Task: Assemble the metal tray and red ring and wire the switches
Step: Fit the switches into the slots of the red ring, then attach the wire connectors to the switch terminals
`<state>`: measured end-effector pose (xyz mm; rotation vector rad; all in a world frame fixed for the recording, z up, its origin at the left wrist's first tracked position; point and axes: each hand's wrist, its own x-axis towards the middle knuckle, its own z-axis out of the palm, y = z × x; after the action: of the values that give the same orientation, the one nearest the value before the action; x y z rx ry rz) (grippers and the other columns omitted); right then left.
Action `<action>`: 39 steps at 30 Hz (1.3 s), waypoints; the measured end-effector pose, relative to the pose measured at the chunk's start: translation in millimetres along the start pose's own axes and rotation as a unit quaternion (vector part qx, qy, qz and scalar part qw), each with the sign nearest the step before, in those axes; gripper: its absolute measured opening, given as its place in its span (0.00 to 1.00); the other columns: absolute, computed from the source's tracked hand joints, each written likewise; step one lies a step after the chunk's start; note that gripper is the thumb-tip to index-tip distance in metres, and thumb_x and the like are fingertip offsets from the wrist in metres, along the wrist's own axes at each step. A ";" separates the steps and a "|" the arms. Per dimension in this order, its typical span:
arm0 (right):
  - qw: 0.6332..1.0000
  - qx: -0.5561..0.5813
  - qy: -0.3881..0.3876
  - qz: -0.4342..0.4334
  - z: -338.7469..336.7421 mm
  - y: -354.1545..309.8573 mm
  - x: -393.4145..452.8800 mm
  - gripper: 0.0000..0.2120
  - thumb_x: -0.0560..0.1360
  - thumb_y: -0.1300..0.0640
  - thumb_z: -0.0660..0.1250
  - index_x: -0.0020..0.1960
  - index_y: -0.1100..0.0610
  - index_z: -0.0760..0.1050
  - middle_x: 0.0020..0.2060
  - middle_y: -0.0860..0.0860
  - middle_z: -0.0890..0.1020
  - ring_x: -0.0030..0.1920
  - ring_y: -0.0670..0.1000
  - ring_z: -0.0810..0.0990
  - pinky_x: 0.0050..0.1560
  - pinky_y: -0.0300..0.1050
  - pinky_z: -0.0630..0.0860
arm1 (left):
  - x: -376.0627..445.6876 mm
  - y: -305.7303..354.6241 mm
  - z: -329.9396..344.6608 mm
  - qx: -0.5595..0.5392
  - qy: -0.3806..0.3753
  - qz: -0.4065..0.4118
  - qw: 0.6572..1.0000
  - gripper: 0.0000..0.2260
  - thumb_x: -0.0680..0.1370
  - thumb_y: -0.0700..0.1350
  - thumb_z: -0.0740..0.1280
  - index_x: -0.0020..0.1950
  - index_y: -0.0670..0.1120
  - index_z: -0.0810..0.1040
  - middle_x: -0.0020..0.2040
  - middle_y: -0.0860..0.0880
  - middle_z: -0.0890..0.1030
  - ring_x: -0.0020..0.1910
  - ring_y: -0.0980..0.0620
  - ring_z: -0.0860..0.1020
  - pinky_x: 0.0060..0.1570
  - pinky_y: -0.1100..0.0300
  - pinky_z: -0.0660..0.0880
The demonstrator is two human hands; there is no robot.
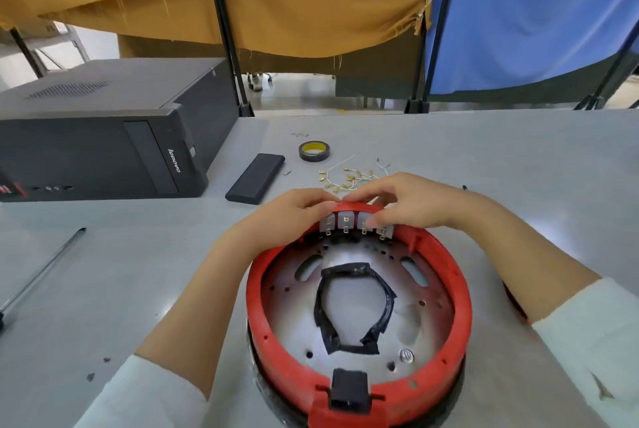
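Note:
The red ring [460, 310] sits around the round metal tray [425, 327], whose centre opening is edged with black tape. A row of several grey switches [345, 222] with metal terminals stands in the ring's far rim. My left hand [290, 216] grips the rim at the left end of the row, fingers curled over the top. My right hand [408, 203] grips the rim at the right end, its thumb pressing a switch. A black connector block [347, 389] sits in the ring's near edge. Loose wires with brass terminals [349, 178] lie just beyond my hands.
A black tape roll [314, 151] and a flat black case [256, 178] lie behind the ring. A black computer tower [103, 130] lies on its side at the far left. A long screwdriver [41, 275] rests at the left. Yellow and blue curtains hang behind.

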<state>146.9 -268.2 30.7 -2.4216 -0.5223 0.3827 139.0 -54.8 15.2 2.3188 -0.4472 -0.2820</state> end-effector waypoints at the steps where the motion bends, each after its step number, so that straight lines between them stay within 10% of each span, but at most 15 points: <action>1: 0.999 0.047 -0.017 0.005 -4.2 2.9 5.7 0.21 0.73 0.57 0.72 0.63 0.44 0.75 0.58 0.39 0.79 0.54 0.40 0.79 0.49 0.29 0.74 | 1.3 -4.9 0.2 -0.020 -0.004 0.004 1.000 0.11 0.82 0.51 0.60 0.60 0.54 0.79 0.57 0.58 0.81 0.60 0.59 0.76 0.66 0.58 0.68; 5: 0.962 0.241 0.119 0.046 -6.0 30.4 30.8 0.11 0.77 0.54 0.66 0.59 0.51 0.77 0.57 0.49 0.80 0.50 0.46 0.80 0.42 0.37 0.79 | 3.7 -16.7 1.4 -0.074 -0.016 0.015 0.997 0.10 0.82 0.51 0.60 0.58 0.55 0.80 0.55 0.61 0.82 0.58 0.63 0.77 0.66 0.60 0.68; 8: 0.966 0.090 0.213 0.118 -0.8 58.5 51.7 0.13 0.77 0.57 0.67 0.62 0.52 0.76 0.60 0.51 0.77 0.50 0.45 0.75 0.49 0.39 0.71 | 4.2 -18.3 1.9 -0.093 -0.021 0.009 0.995 0.10 0.82 0.50 0.60 0.57 0.55 0.80 0.55 0.60 0.82 0.59 0.61 0.77 0.67 0.57 0.68; 13: 0.961 -0.082 0.203 0.169 9.1 77.6 67.7 0.16 0.75 0.56 0.67 0.63 0.53 0.76 0.60 0.57 0.74 0.61 0.56 0.73 0.61 0.43 0.66 | 4.4 -17.7 3.4 -0.111 -0.021 0.003 0.994 0.10 0.82 0.50 0.59 0.57 0.53 0.79 0.55 0.57 0.82 0.57 0.59 0.77 0.61 0.59 0.70; 20: 0.982 -0.048 0.128 0.134 -0.3 68.1 48.7 0.05 0.73 0.61 0.70 0.47 0.53 0.81 0.42 0.50 0.79 0.40 0.47 0.75 0.39 0.40 0.69 | 9.4 -14.8 -16.7 -0.102 -0.103 -0.024 0.989 0.12 0.80 0.55 0.61 0.56 0.54 0.81 0.54 0.57 0.84 0.56 0.57 0.80 0.60 0.57 0.75; 28: 0.966 -0.073 0.198 0.152 3.8 74.1 53.7 0.09 0.74 0.59 0.69 0.53 0.51 0.76 0.44 0.49 0.80 0.45 0.50 0.76 0.44 0.43 0.69 | 55.7 -57.0 -1.6 -0.044 0.062 0.027 0.997 0.13 0.82 0.40 0.61 0.57 0.55 0.80 0.59 0.61 0.80 0.54 0.74 0.73 0.55 0.78 0.67; 34: 0.973 -0.081 0.175 0.124 6.9 76.5 58.8 0.11 0.78 0.60 0.63 0.57 0.52 0.79 0.41 0.47 0.75 0.43 0.48 0.72 0.44 0.39 0.64 | 77.2 -81.4 8.1 0.083 0.022 0.099 0.991 0.14 0.78 0.43 0.68 0.64 0.45 0.78 0.68 0.47 0.75 0.70 0.50 0.69 0.71 0.59 0.61; 39: 0.966 -0.107 0.208 0.112 2.6 77.1 58.0 0.16 0.79 0.61 0.59 0.66 0.53 0.72 0.52 0.55 0.77 0.47 0.50 0.72 0.47 0.41 0.65 | 82.8 -85.4 5.7 0.174 0.036 0.072 0.981 0.15 0.80 0.41 0.65 0.66 0.46 0.77 0.70 0.48 0.73 0.71 0.49 0.69 0.72 0.54 0.60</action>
<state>217.9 -296.6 -28.2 -2.6761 -0.1079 -0.1032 232.8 -34.8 -55.4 2.6075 -0.6687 -0.0495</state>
